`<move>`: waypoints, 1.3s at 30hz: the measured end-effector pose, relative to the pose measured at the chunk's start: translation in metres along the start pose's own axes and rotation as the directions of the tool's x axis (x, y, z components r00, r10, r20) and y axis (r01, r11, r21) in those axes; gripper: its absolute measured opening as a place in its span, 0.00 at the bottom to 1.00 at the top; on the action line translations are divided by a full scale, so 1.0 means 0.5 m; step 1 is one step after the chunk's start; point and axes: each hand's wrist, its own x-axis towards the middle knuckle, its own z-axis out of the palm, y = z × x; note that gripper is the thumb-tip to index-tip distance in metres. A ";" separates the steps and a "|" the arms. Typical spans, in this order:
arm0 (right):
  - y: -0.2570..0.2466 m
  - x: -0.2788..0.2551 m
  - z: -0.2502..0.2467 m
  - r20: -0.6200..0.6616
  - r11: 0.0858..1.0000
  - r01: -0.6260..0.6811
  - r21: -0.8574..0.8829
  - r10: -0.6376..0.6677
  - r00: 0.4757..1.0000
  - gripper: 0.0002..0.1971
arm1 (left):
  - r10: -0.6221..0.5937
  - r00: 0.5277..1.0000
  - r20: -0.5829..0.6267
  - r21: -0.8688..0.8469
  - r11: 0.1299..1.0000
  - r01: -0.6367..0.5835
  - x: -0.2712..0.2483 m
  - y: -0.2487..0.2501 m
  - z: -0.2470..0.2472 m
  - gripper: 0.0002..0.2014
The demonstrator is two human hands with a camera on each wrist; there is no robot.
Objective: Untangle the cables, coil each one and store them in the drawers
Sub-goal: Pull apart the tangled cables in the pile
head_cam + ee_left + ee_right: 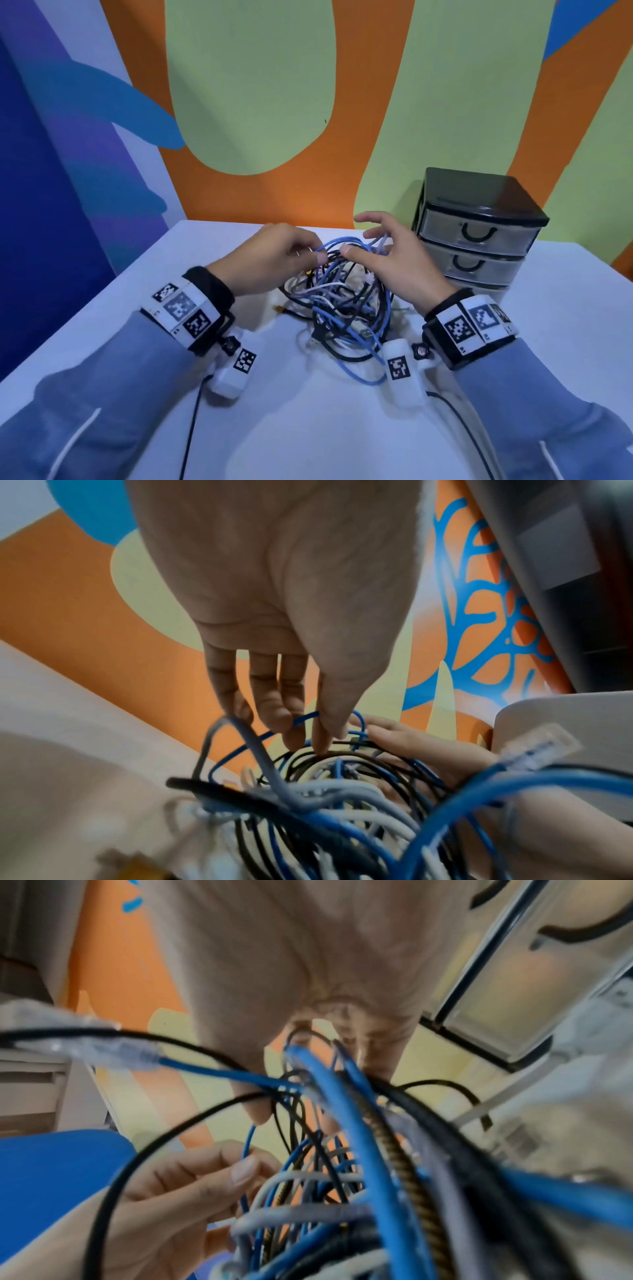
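From the head view, the cables (339,301) lie in one messy pile on the white desk (342,428), right between the two hands. The left hand (274,260) comes in from the left side and its grip is closed on strands at the top of the pile, thumb and fingers pinching. The right hand (387,260) comes in from the right with its fingers curled into the top loops. Both hands are about as near to the pile as each other. The drawers (476,233) stand to the right of the pile, at the back, just beside the right hand, and they look closed. So I think the right hand has the shorter way to them.

From the left wrist view, the left hand's fingertips (325,739) press together on a thin black strand, with a blue cable (304,719) running under them. The pile hangs just below the fingers. The right hand (404,739) touches the same loops from the far side.

From the right wrist view, the right hand's fingers (373,1042) hook round a bunch of blue and black strands. The picture is blurry, so I cannot tell which strand it holds. The left hand (192,1177) pinches a thin blue strand lower down.
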 end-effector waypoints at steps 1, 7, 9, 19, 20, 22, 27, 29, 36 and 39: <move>-0.003 -0.008 -0.005 0.030 1.000 0.001 0.001 -0.001 1.000 0.26 | -0.007 1.000 -0.002 0.018 1.000 0.007 -0.003 0.002 -0.013 0.09; -0.009 -0.048 -0.003 0.040 0.992 0.048 0.116 -0.053 0.998 0.33 | -0.044 0.998 0.036 0.132 0.991 0.039 -0.005 0.003 -0.114 0.08; -0.007 -0.052 0.000 0.040 0.991 0.064 0.117 -0.070 0.997 0.35 | -0.067 0.997 0.029 0.171 0.983 0.061 0.006 -0.002 -0.153 0.07; 0.029 -0.033 -0.014 -0.105 0.997 0.068 -0.029 -0.070 0.992 0.16 | 0.005 0.982 -0.187 -0.031 0.999 -0.011 0.041 0.034 -0.067 0.10; 0.031 -0.031 -0.013 -0.092 0.996 0.077 -0.033 -0.080 0.993 0.16 | 0.020 0.981 -0.194 -0.047 0.998 -0.029 0.042 0.038 -0.052 0.10; 0.035 -0.028 -0.013 -0.069 0.995 0.101 -0.021 -0.102 0.992 0.17 | 0.033 0.971 -0.235 -0.091 0.994 -0.056 0.047 0.042 -0.029 0.11; 0.039 -0.028 -0.010 -0.058 0.989 0.125 0.079 -0.120 0.991 0.25 | 0.029 0.922 -0.386 -0.247 0.960 -0.134 0.046 0.047 0.007 0.15; 0.038 -0.028 -0.006 -0.070 0.990 0.103 0.101 -0.096 0.993 0.27 | -0.014 0.877 -0.479 -0.309 0.939 -0.153 0.043 0.050 0.004 0.15; 0.024 -0.033 -0.009 -0.054 0.999 0.047 -0.020 -0.048 0.997 0.26 | -0.228 0.646 -0.729 -0.527 0.789 -0.316 0.028 0.034 -0.036 0.12; 0.017 -0.038 -0.010 -0.019 0.998 0.039 -0.042 -0.040 0.999 0.27 | -0.328 0.631 -0.703 -0.655 0.642 -0.397 0.020 0.032 -0.054 0.10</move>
